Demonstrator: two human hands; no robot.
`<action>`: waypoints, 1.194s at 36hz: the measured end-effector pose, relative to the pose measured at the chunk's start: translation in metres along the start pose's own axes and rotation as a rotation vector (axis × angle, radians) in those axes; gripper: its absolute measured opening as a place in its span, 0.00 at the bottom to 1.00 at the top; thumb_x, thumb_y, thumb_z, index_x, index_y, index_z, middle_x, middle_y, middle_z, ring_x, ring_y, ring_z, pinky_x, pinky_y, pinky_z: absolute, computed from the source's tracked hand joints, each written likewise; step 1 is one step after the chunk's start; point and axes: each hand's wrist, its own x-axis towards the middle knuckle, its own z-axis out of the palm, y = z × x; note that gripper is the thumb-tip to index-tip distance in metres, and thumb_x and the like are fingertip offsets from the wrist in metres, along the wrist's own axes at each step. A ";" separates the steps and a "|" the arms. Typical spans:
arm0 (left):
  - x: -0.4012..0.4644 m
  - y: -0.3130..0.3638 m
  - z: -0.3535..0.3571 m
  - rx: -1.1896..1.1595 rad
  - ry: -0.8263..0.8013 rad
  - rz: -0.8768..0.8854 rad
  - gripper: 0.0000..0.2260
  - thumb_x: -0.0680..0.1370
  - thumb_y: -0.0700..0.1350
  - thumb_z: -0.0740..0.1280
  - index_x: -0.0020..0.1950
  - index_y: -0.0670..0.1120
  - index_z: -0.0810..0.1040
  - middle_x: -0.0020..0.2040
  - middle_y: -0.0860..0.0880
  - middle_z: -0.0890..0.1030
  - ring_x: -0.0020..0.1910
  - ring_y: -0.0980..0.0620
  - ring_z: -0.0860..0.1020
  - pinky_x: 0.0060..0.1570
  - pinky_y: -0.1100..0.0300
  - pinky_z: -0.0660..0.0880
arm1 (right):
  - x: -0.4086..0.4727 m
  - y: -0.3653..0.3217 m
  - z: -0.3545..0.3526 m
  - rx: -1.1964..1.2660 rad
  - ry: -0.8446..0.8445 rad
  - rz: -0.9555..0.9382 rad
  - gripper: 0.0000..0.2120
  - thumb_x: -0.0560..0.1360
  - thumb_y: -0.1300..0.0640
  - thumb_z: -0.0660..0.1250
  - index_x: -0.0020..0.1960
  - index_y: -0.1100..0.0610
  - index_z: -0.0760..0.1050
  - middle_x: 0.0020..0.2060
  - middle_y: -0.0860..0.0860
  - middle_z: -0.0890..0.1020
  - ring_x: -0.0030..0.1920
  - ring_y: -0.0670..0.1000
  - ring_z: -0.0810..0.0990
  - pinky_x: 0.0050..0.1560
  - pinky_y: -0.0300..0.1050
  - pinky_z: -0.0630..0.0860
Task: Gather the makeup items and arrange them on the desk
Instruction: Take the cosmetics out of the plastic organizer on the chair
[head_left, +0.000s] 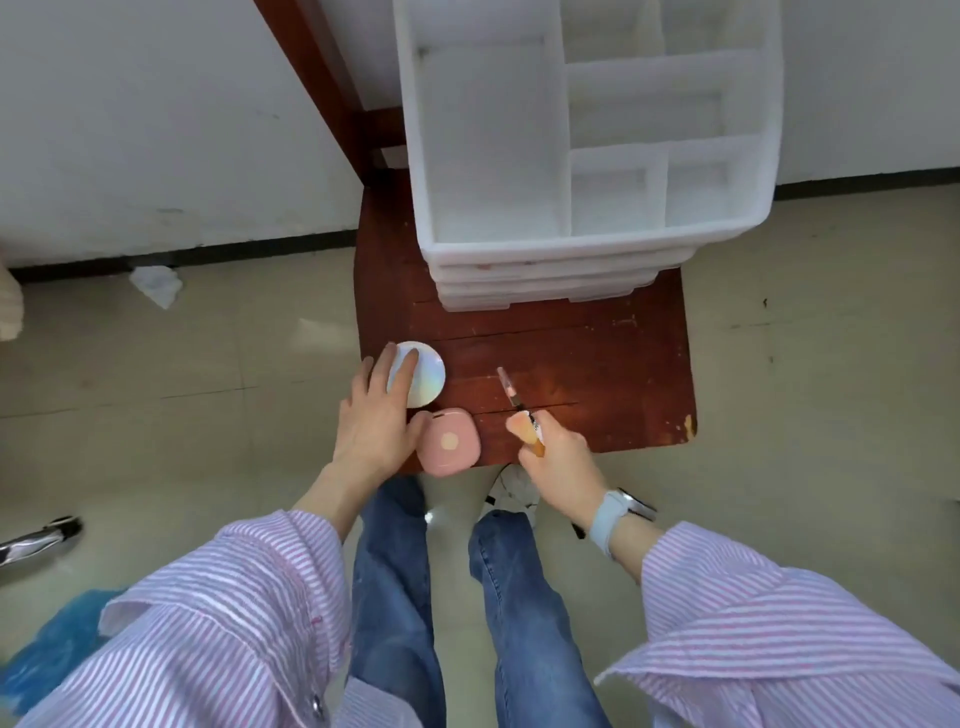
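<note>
Gathering step. Left hand (375, 415) fingers flat on round iridescent white compact (425, 380), lower centre; right hand (558, 457) clamped on pink-bristled makeup brush (522, 423). Next: probably grasp compact, then pink rounded-square compact (448, 441) at counter (597, 364) edge.

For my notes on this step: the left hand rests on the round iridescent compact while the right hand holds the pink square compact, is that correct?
Not quite. In the head view the right hand holds a makeup brush; the pink square compact lies on the desk. The left hand does rest on the round iridescent compact.

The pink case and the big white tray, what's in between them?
Only bare wood of the table lies between the pink case and the white tray, in the head view.
</note>
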 end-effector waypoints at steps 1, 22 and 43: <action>0.004 -0.004 0.002 -0.005 -0.001 0.017 0.33 0.76 0.50 0.65 0.76 0.50 0.51 0.77 0.47 0.50 0.73 0.41 0.52 0.63 0.41 0.64 | 0.001 -0.001 0.013 0.069 0.012 0.056 0.04 0.74 0.64 0.59 0.49 0.62 0.70 0.41 0.59 0.78 0.43 0.60 0.75 0.39 0.46 0.66; -0.011 -0.043 -0.005 -0.572 -0.309 -0.051 0.29 0.64 0.47 0.78 0.56 0.50 0.62 0.53 0.53 0.70 0.53 0.53 0.72 0.47 0.64 0.67 | 0.020 -0.040 0.122 0.608 0.393 0.616 0.21 0.70 0.45 0.70 0.47 0.63 0.73 0.37 0.54 0.75 0.39 0.55 0.73 0.40 0.44 0.66; 0.001 -0.003 -0.057 -0.547 -0.450 0.193 0.31 0.67 0.45 0.75 0.60 0.54 0.59 0.51 0.62 0.68 0.50 0.60 0.71 0.44 0.74 0.68 | -0.013 -0.076 0.068 1.255 0.430 0.534 0.06 0.74 0.55 0.66 0.44 0.56 0.70 0.24 0.52 0.65 0.21 0.46 0.61 0.20 0.37 0.57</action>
